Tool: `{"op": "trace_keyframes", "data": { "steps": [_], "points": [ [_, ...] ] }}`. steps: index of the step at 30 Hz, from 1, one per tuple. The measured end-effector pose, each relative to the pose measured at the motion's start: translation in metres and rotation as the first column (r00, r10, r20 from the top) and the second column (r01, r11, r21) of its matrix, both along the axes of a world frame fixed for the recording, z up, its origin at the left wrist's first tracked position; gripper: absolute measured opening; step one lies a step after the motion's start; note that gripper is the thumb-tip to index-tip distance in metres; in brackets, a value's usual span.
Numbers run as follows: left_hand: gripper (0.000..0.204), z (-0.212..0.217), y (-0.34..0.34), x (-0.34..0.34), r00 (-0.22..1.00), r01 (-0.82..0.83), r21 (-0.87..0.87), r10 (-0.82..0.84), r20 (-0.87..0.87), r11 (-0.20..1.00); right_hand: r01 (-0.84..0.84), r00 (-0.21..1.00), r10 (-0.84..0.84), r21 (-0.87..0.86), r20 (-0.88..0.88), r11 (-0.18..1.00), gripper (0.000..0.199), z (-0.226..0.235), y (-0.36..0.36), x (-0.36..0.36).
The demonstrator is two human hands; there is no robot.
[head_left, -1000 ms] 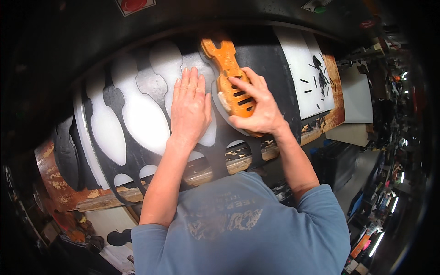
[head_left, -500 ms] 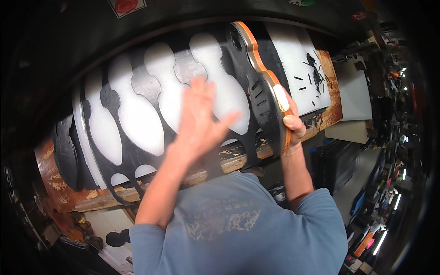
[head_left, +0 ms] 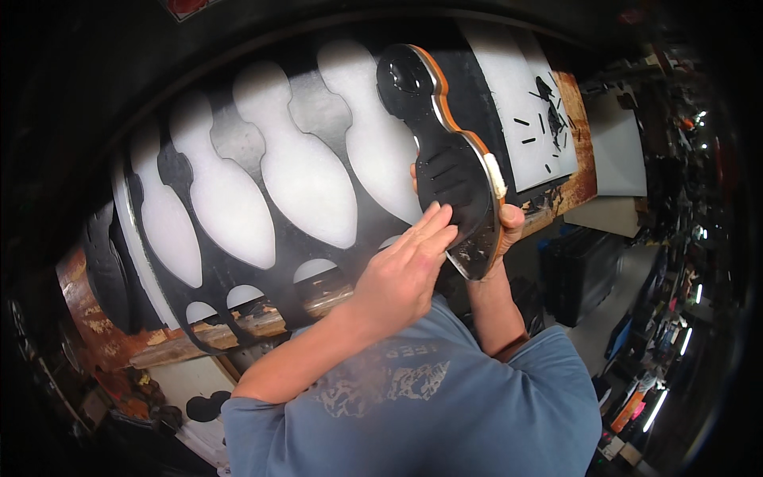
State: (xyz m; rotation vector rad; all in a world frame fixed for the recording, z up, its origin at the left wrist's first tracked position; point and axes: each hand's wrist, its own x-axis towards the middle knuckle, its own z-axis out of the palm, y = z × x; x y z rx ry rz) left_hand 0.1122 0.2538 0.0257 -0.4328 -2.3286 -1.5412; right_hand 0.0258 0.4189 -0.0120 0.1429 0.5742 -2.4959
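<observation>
My right hand (head_left: 510, 226) grips the lower right side of a sole-shaped cutting die (head_left: 453, 179), thumb on its orange-edged rim and fingers behind. The die is tilted up, showing a black inner face with several slots. My left hand (head_left: 405, 266) lies with its fingers stretched out against the lower part of that face. Behind them, a black sheet (head_left: 377, 224) covers the bench. It has several sole-shaped cut-outs, and a white board (head_left: 314, 183) shows through them.
At the right a white panel (head_left: 517, 95) carries black offcuts (head_left: 554, 119). A dark machine part (head_left: 318, 20) spans overhead. The wooden bench edge (head_left: 330, 298) runs in front of me. Dark pieces (head_left: 111, 270) lie at the left end, and a black case (head_left: 584, 274) stands at lower right.
My left hand has come down and right onto the die's face. The die has turned to show more of that face. The black sheet has shifted slightly left.
</observation>
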Motion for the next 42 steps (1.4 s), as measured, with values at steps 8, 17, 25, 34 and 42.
{"op": "trace_keyframes", "data": {
  "steps": [8,17,25,34,42],
  "points": [
    [0.027,0.000,-0.031,0.026,0.992,-0.106,-0.033,0.108,0.064,0.994,-0.070,0.997,0.070,-0.002,-0.011,0.998,0.116,-0.001,0.012,0.008],
    [0.029,0.019,-0.144,0.093,0.581,-0.746,-0.095,0.714,0.391,0.659,-0.081,0.997,0.079,-0.157,-0.021,0.984,0.121,0.004,0.019,0.000],
    [0.043,-0.008,-0.179,0.101,0.643,-0.732,0.219,0.546,0.537,0.646,0.306,0.736,0.346,0.743,-0.581,0.596,0.093,0.020,0.013,0.000],
    [0.034,-0.008,-0.241,0.120,0.444,-0.890,0.011,0.862,0.244,0.456,0.763,0.298,0.803,0.634,-0.516,0.124,0.090,0.010,-0.030,0.018],
    [0.037,-0.018,-0.379,0.199,-0.089,-0.970,-0.228,0.996,0.014,-0.084,0.736,0.343,0.847,0.677,-0.407,0.027,0.097,0.009,-0.026,0.021]
  ]
}}
